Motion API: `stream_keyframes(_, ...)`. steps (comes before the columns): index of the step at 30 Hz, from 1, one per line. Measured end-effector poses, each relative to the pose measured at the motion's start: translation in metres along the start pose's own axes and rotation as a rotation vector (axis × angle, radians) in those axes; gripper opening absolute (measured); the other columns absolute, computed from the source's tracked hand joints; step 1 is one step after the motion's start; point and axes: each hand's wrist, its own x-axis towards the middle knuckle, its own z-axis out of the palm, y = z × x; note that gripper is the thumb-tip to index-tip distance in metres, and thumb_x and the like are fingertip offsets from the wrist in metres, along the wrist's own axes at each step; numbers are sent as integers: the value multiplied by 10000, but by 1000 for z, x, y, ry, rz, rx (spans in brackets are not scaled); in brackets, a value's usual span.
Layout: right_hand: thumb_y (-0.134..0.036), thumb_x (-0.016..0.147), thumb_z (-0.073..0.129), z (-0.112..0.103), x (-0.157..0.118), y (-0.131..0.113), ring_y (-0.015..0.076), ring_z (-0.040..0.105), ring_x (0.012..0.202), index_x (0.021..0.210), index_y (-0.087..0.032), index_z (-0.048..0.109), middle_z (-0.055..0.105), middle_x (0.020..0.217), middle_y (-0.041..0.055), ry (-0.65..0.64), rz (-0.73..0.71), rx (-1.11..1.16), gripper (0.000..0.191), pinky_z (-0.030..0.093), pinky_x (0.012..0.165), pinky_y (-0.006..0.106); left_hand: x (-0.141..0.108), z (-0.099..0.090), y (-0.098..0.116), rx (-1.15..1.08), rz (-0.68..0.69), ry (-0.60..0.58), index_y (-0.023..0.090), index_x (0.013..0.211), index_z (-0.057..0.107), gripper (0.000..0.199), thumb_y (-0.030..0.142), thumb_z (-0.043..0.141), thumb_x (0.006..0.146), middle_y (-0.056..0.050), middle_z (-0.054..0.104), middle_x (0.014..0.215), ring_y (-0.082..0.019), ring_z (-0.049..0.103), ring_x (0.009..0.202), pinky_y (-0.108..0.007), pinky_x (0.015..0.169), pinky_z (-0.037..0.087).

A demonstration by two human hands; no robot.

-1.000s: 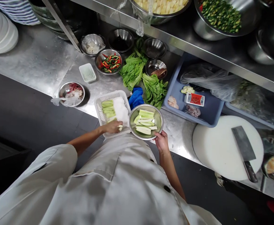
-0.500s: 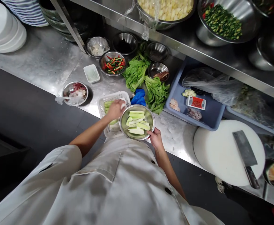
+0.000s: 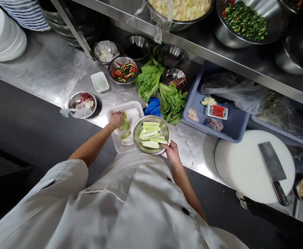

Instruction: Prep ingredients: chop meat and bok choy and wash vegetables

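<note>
At the far left, a pile of white plates (image 3: 5, 38) sits on the shiny metal surface (image 3: 192, 150). Next comes a small bowl (image 3: 73, 100) with red and pale bits and thin plastic in it, near the front edge. A little white dish (image 3: 100, 82) is behind it, to the right.

The left hand (image 3: 116, 119) is down in a white basket (image 3: 117, 141) full of tiny holes. It is on the green pieces (image 3: 125, 134) there. Its fingers are hidden, so I cannot tell if they pinch one.

A bowl of cut red and green peppers (image 3: 122, 71) is farther back. To its right are big green leaves (image 3: 147, 79), with a bright blue cloth (image 3: 152, 107) in front.

The round metal bowl (image 3: 164, 125) comes next, close in front of the person, and it hides part of the basket's right side. Pale green strips (image 3: 151, 129) lie inside it. The right hand (image 3: 172, 152) pinches this bowl's rim at the lower right.

Past that is a blue tub (image 3: 227, 130) with a red and white pack (image 3: 218, 112) in it. Last, a big knife (image 3: 272, 162) lies flat on a round white board (image 3: 242, 166).
</note>
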Motion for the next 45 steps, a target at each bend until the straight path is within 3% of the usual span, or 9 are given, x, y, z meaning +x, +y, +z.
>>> stream_keyframes(6, -295, 603, 760, 1, 1, -3, 106, 494, 477, 811, -194, 669, 646, 650, -36, 9, 13, 11, 249, 383, 402, 224, -11, -27, 2, -249, 25, 46, 117, 1267, 620, 368, 250, 559, 929, -150, 739, 1098, -287, 695, 993, -401, 896, 547)
stream_keyframes(10, -293, 597, 761, 4, 3, -5, 107, 487, 475, 806, -194, 666, 643, 647, -36, 0, 21, -10, 250, 375, 399, 232, -39, -48, 40, -718, 333, -45, 172, 1324, 623, 484, 439, 657, 921, -69, 741, 1061, -218, 697, 905, -326, 797, 561)
stream_keyframes(12, -294, 598, 751, 6, 5, -5, 109, 485, 477, 800, -195, 663, 635, 638, -36, -8, 16, -20, 242, 372, 400, 235, -44, -52, 55, -769, 454, -104, 209, 1375, 617, 545, 478, 690, 907, -68, 745, 1119, -217, 707, 959, -330, 841, 569)
stream_keyframes(14, -293, 600, 742, 7, 5, -6, 107, 479, 476, 798, -194, 665, 631, 634, -37, -19, 12, -27, 234, 374, 403, 236, -37, -50, 57, -707, 414, -39, 204, 1401, 604, 499, 432, 620, 958, -100, 742, 1189, -232, 712, 1044, -352, 903, 570)
stream_keyframes(17, -288, 600, 740, 6, 4, -7, 102, 470, 472, 796, -191, 669, 625, 626, -42, -17, 22, -21, 230, 373, 402, 229, -20, -40, 33, -328, 177, 94, 111, 1364, 619, 422, 228, 473, 986, -201, 722, 1252, -302, 701, 1143, -452, 1000, 537)
stream_keyframes(20, -291, 593, 745, 4, 2, -7, 104, 472, 471, 796, -190, 669, 628, 620, -41, -3, 37, -9, 239, 370, 398, 224, -15, -25, 3, 97, 97, -25, 65, 1287, 654, 394, 174, 508, 937, -268, 692, 1273, -401, 654, 1233, -555, 1057, 475)
stream_keyframes(23, -291, 587, 750, 3, 1, -7, 106, 479, 479, 798, -190, 673, 640, 630, -35, 4, 44, -8, 246, 376, 404, 222, -24, -11, -7, 254, 159, -129, 82, 1258, 655, 384, 231, 595, 909, -261, 668, 1296, -422, 631, 1249, -573, 1074, 446)
stream_keyframes(30, -292, 597, 759, 4, 2, -5, 110, 494, 499, 797, -190, 678, 662, 663, -24, -7, 56, -6, 239, 382, 409, 225, -34, 4, 1, 256, 197, -59, 105, 1226, 662, 382, 267, 620, 883, -253, 665, 1252, -424, 618, 1219, -560, 1045, 457)
stream_keyframes(45, -321, 616, 772, 2, 3, -2, 109, 491, 492, 795, -194, 663, 650, 655, -24, -15, 46, -31, 245, 378, 415, 229, -35, -5, 7, 4, 200, -44, 136, 1366, 540, 432, 288, 540, 961, -188, 674, 1235, -341, 709, 1038, -436, 901, 559)
